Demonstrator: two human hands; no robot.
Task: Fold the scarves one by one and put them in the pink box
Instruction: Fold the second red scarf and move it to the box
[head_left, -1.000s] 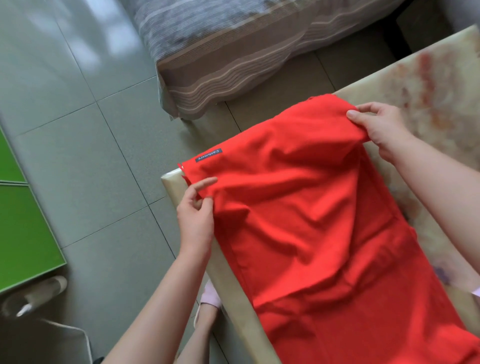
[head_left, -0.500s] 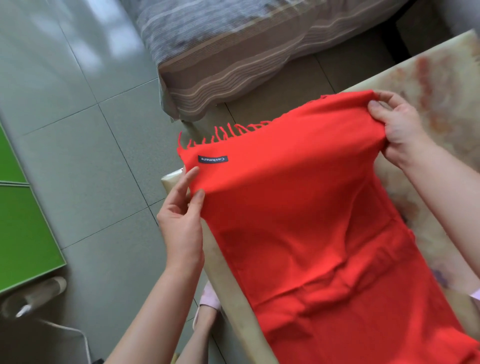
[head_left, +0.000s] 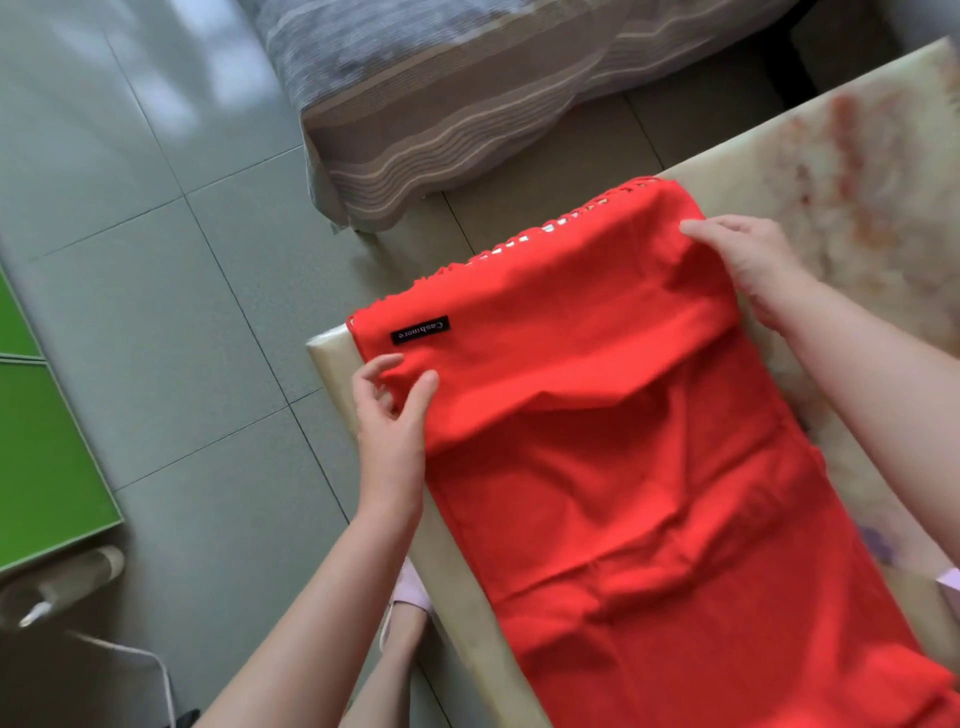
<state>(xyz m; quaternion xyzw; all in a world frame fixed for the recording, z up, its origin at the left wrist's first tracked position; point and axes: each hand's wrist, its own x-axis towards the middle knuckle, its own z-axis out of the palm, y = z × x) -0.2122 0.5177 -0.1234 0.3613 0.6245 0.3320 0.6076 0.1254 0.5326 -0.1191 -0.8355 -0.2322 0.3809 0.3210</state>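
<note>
A red scarf (head_left: 623, 493) lies lengthwise on the marbled table (head_left: 857, 156), running off the bottom of the view. Its far end is folded back over the rest, with the fringe along the table's far edge and a black "Cashmere" label (head_left: 421, 330) facing up. My left hand (head_left: 389, 415) pinches the left edge of the folded layer between thumb and fingers. At the right edge of that layer my right hand (head_left: 748, 265) holds the cloth, fingers on top. No pink box is in view.
The table's near-left corner (head_left: 332, 348) juts over the grey tiled floor. A bed with a striped cover (head_left: 441, 104) stands beyond it. A green panel (head_left: 41, 441) lies at the left. My foot in a pink slipper (head_left: 410, 592) is beside the table.
Both hands lifted the scarf's end, the fringe flipped outward, and the end came down flat on the table as a folded layer. The hands still hold its two edges.
</note>
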